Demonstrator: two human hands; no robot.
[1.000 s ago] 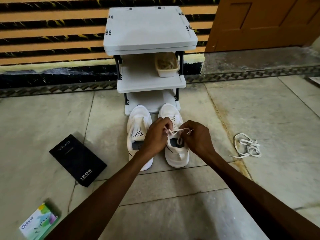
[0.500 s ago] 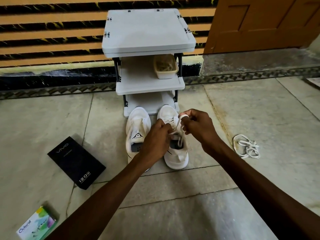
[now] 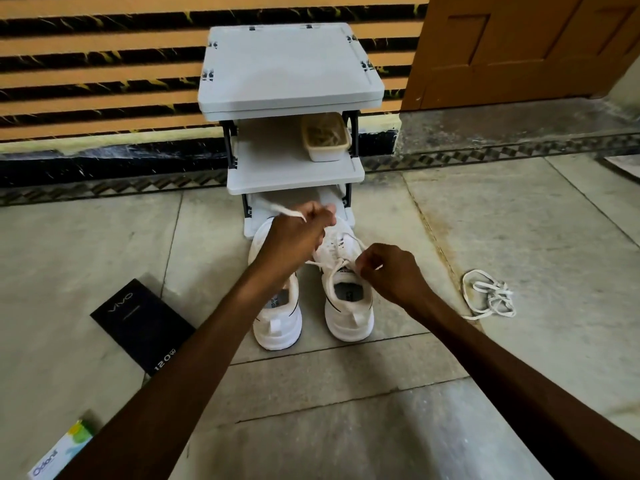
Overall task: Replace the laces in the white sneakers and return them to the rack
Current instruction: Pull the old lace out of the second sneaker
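Note:
Two white sneakers stand side by side on the floor before the grey rack [image 3: 294, 174]. The left sneaker [image 3: 277, 320] is partly hidden by my left forearm. The right sneaker [image 3: 348, 306] has a white lace [image 3: 334, 268] threaded through its eyelets. My left hand [image 3: 298, 233] grips one lace end above the shoes' toes, the tip sticking out to the left. My right hand [image 3: 391, 271] pinches the other lace end beside the right sneaker's tongue. A loose white lace [image 3: 488, 294] lies bunched on the floor to the right.
A black phone box [image 3: 138, 323] lies on the floor at left and a small green-and-white carton [image 3: 59, 455] at the bottom left. A beige tub [image 3: 325, 136] sits on the rack's middle shelf. A wooden door [image 3: 519, 46] stands at the back right.
My left hand has moved up and away toward the rack, drawing its lace end out. My right hand has dropped back beside the right sneaker's tongue with the other end.

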